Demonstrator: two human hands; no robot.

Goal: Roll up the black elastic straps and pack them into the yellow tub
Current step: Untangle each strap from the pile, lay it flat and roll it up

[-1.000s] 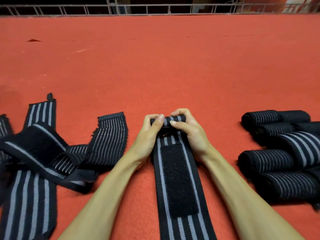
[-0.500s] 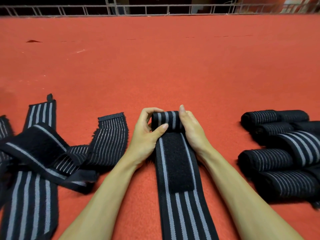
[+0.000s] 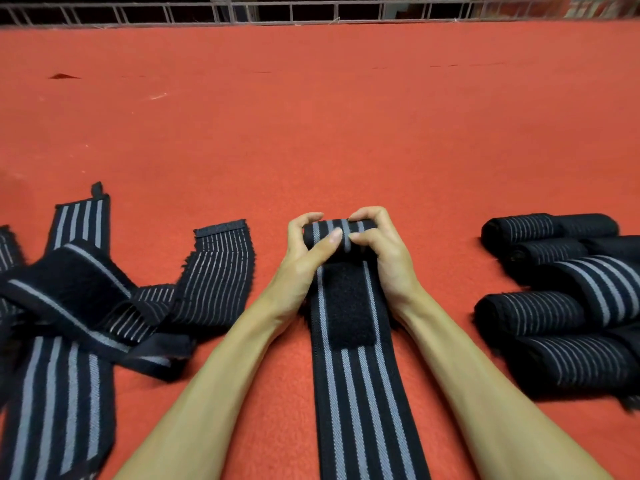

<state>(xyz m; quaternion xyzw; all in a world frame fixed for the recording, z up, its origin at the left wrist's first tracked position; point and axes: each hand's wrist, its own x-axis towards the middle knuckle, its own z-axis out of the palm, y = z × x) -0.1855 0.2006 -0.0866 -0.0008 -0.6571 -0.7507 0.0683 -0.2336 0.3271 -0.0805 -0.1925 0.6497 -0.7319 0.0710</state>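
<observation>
A black elastic strap with grey stripes [image 3: 360, 393] lies flat on the red cloth, running from the bottom edge up to my hands. Its far end is wound into a small roll [image 3: 341, 233]. My left hand [image 3: 304, 258] grips the roll's left side, thumb across its top. My right hand [image 3: 381, 251] grips the right side, fingers curled over it. A black velcro patch [image 3: 349, 306] shows on the flat part just below the roll. No yellow tub is in view.
A tangled heap of unrolled straps [image 3: 86, 306] lies at the left. Several finished rolls [image 3: 568, 306] are stacked at the right. The red cloth [image 3: 311, 133] stretches far ahead to a metal railing [image 3: 277, 12].
The roll has grown thicker and come a little nearer along the strap, covering the top of the velcro patch. Both hands have closed over it again after opening briefly.
</observation>
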